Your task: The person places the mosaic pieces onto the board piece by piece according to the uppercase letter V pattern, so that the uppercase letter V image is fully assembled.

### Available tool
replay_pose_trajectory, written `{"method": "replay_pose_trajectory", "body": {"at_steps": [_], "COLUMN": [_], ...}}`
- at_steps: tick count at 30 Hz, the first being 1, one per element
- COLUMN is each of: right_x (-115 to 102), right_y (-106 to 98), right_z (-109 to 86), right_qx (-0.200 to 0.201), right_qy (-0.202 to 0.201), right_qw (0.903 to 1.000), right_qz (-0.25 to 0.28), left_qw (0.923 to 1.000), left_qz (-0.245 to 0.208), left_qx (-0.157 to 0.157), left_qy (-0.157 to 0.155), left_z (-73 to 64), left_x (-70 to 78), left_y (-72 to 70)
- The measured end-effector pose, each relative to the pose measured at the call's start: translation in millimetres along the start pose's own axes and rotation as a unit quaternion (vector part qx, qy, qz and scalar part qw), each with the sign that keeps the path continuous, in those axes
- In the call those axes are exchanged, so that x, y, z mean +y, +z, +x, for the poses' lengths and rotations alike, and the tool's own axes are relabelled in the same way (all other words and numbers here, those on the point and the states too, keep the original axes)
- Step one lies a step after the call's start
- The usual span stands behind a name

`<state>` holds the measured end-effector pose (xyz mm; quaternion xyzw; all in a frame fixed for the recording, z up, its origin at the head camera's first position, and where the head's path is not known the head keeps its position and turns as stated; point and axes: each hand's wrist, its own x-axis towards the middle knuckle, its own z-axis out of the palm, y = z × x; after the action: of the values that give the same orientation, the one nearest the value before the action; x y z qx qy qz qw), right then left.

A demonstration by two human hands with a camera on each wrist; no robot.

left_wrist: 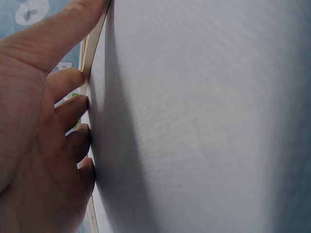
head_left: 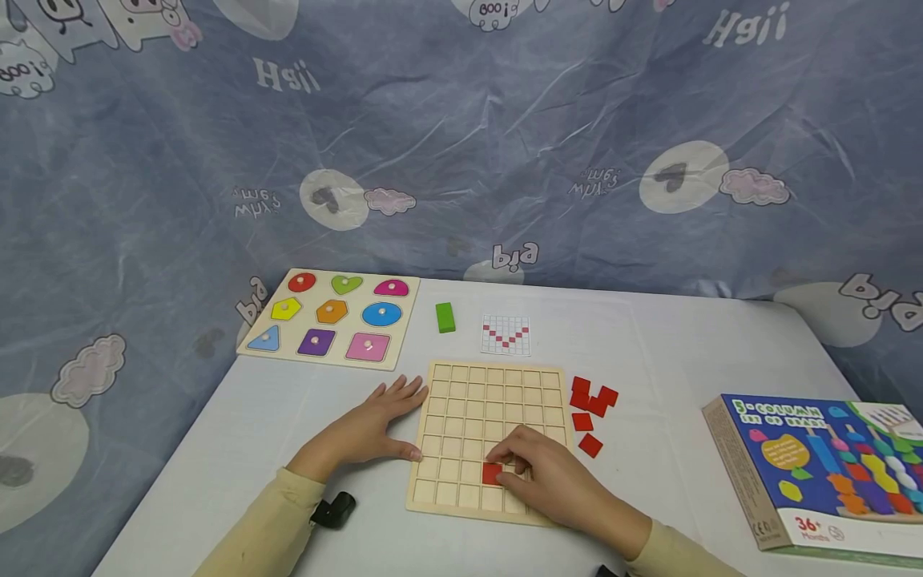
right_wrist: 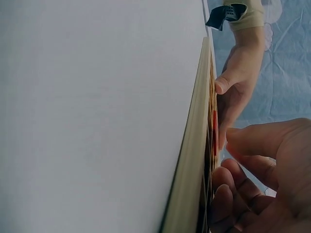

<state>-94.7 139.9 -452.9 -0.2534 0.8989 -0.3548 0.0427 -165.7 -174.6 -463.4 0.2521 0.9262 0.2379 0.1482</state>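
A wooden grid board (head_left: 447, 496) lies on the table in front of me. My right hand (head_left: 551, 477) reaches over its near right part, with thumb and index finger at opposite edges of a red square tile (head_left: 491, 474). That tile lies at a middle cell in the second row from the near edge. In the right wrist view the red tile (right_wrist: 215, 133) shows as a thin strip beside the thumb. My left hand (head_left: 368, 429) rests at the board's left edge, fingers spread and thumb touching the rim. Several loose red tiles (head_left: 590, 445) lie right of the board.
Behind the board are a pattern card (head_left: 506, 344) with a red V of squares and a green block (head_left: 445, 317). A shape puzzle board (head_left: 346, 358) occupies the back left. A toy box (head_left: 822, 473) stands at the right. A patterned curtain (head_left: 461, 144) hangs behind the table.
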Motion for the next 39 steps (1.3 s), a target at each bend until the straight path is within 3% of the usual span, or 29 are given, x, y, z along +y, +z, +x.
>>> {"method": "replay_pose_trajectory", "body": {"at_steps": [21,39], "right_x": [26,57], "right_y": [-27,-52], "right_z": [-19.1,-35.0], "right_qx": [0.054,0.14], "right_qy": [0.022,0.024], "right_qw": [0.998,0.9886], "right_qz": [0.023,-0.049], "left_qw": [1.0,1.0], "left_qz": [0.005,0.0], "left_qx": [-0.003,-0.001], "left_qy": [-0.003,-0.002], "left_z": [0.0,-0.8], "left_x": [1.3,3.2], "left_y": [-1.4,-2.1]}}
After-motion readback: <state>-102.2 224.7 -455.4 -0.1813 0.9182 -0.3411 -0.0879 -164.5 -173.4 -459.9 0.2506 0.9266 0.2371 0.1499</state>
